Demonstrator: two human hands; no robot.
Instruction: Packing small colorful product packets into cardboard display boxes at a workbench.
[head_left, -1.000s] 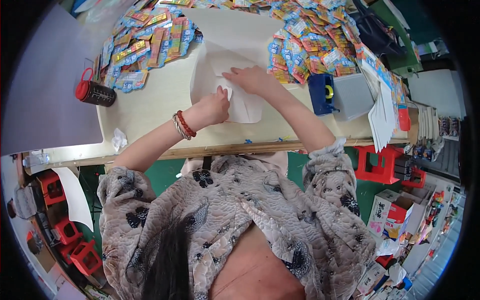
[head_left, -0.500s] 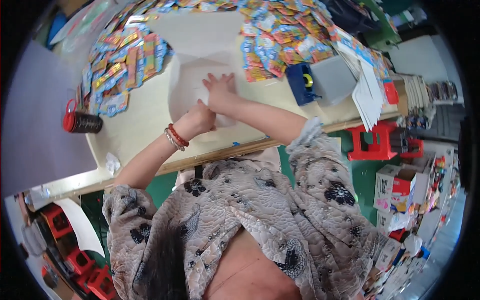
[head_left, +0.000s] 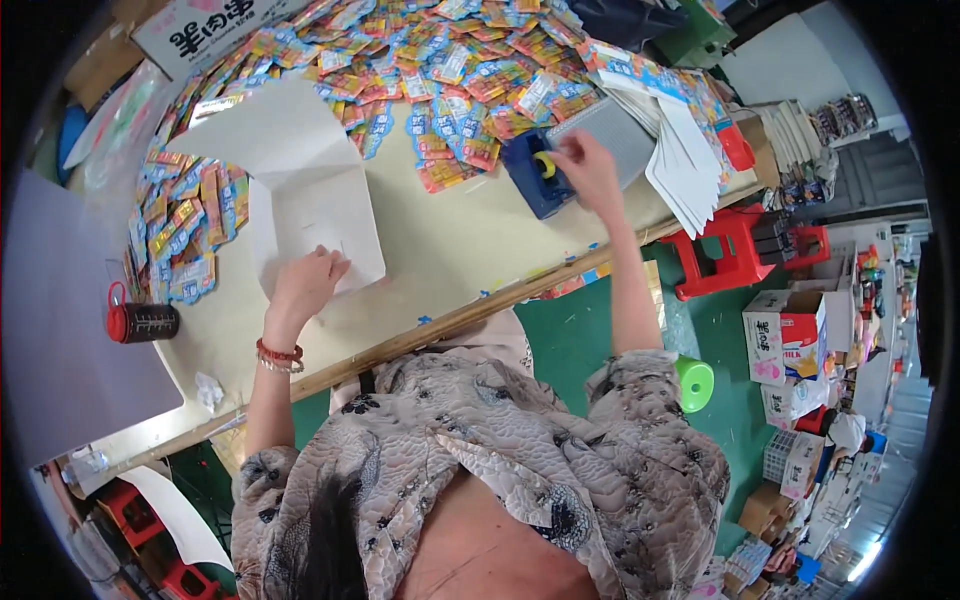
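Observation:
A white cardboard box (head_left: pixel 318 215) stands on the table with its lid flap folded back on the far side. My left hand (head_left: pixel 305 283) is closed over the near wall of this box, fingers curled to the inside. Off to the right is a dark blue tape dispenser (head_left: pixel 533 180) with a yellow-cored roll of tape (head_left: pixel 545 164). At that roll my right hand (head_left: pixel 592 172) has its thumb and fingers pinched together; the tape strip itself is too thin to make out.
Colourful small packets (head_left: pixel 470 75) are heaped along the table's far side. Right of the dispenser are a grey translucent tray (head_left: pixel 608 130) and stacked white card sheets (head_left: pixel 685 165). A dark cup with a red lid (head_left: pixel 145 322) lies at the left. A red stool (head_left: pixel 722 255) stands beyond the right edge.
My right hand has left the box and moved right to the tape dispenser. My left hand remains at the box's near wall. The whole view has shifted, so the box appears farther left.

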